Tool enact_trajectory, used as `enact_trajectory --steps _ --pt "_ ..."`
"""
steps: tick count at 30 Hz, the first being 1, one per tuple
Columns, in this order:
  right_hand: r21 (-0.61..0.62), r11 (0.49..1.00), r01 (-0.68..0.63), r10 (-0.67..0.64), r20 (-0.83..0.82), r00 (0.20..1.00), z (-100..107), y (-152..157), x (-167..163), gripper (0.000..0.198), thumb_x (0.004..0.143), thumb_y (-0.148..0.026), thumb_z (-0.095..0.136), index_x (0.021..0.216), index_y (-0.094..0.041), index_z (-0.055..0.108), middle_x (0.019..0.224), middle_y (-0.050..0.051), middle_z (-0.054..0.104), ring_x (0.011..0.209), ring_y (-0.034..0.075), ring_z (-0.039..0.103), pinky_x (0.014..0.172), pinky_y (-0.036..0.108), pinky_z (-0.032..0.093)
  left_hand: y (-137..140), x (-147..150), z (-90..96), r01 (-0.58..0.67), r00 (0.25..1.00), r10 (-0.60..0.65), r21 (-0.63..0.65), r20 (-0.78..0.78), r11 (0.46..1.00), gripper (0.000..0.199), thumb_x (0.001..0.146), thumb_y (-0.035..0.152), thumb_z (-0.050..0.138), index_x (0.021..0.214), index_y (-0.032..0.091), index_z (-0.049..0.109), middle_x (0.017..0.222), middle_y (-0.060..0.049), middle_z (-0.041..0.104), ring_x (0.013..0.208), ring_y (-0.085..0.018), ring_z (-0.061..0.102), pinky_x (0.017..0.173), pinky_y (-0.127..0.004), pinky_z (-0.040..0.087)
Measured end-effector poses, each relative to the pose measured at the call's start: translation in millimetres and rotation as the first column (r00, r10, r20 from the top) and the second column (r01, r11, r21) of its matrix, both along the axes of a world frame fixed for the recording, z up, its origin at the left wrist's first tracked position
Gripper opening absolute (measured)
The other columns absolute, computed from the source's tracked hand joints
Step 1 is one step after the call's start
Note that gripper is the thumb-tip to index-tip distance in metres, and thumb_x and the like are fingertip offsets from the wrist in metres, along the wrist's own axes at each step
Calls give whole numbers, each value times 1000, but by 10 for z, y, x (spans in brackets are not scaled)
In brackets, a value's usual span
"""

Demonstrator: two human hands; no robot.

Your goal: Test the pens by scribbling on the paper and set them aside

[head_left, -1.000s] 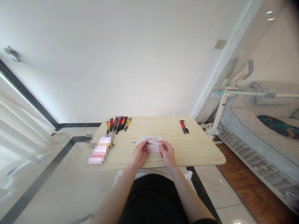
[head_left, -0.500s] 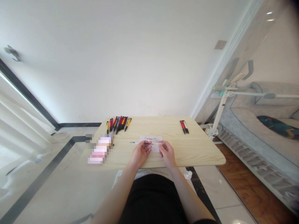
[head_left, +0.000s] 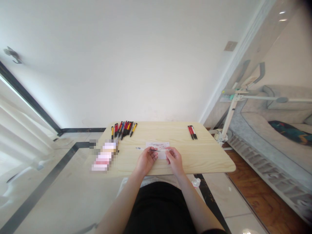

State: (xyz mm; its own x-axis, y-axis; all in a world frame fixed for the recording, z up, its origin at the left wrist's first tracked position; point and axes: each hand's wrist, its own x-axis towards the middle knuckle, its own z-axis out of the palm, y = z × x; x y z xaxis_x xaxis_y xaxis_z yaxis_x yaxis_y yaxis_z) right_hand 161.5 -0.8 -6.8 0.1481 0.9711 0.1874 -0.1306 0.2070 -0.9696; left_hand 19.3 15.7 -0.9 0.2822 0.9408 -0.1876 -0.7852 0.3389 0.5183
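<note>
Near the front middle of the table, my left hand (head_left: 146, 160) is closed with its fingertips on a thin pen refill (head_left: 139, 148), whose pale end sticks out to the left. My right hand (head_left: 175, 160) is pinched at the right end of the same thin line, where fingers partly hide it. Between the two hands a dark, slim stretch shows above a white paper slip (head_left: 161, 156) with reddish and dark marks. The slip lies flat on the table.
On the pale wooden table (head_left: 200, 159), several red, yellow, blue and black pens (head_left: 125, 129) lie in a bunch at the back left. A few red and white pens (head_left: 191, 132) lie at the back right. A pixelated patch (head_left: 104, 156) covers the left edge.
Both hands stay nearly in place, with only a very slight shift of the fingers and the refill. The pens and the slip have not moved.
</note>
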Motion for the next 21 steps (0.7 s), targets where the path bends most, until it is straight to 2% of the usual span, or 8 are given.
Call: enact_trajectory --steps 5,12,21 --pt "0 1000 19 -19 8 1000 11 -8 -3 25 73 -37 56 88 -17 54 47 -8 42 37 5 35 34 16 28 -3 -2 14 9 1000 -9 -12 -20 1000 9 76 24 52 76 15 54 84 -7 62 62 -10 58 60 -23 47" --pt "9 1000 16 -16 -13 1000 18 -18 -5 23 74 -35 55 88 -16 54 48 -7 44 37 5 36 34 16 28 2 -6 -3 14 1000 -14 -9 -1 1000 8 76 23 52 76 15 53 79 -6 62 68 -13 61 66 -25 48" --pt "6 999 31 -31 -43 999 9 -13 -13 23 73 -34 55 88 -17 53 56 -5 52 35 4 37 32 16 29 4 -2 -11 0 1000 0 -16 3 1000 8 75 23 54 76 15 54 78 -6 62 67 -13 61 66 -26 48"
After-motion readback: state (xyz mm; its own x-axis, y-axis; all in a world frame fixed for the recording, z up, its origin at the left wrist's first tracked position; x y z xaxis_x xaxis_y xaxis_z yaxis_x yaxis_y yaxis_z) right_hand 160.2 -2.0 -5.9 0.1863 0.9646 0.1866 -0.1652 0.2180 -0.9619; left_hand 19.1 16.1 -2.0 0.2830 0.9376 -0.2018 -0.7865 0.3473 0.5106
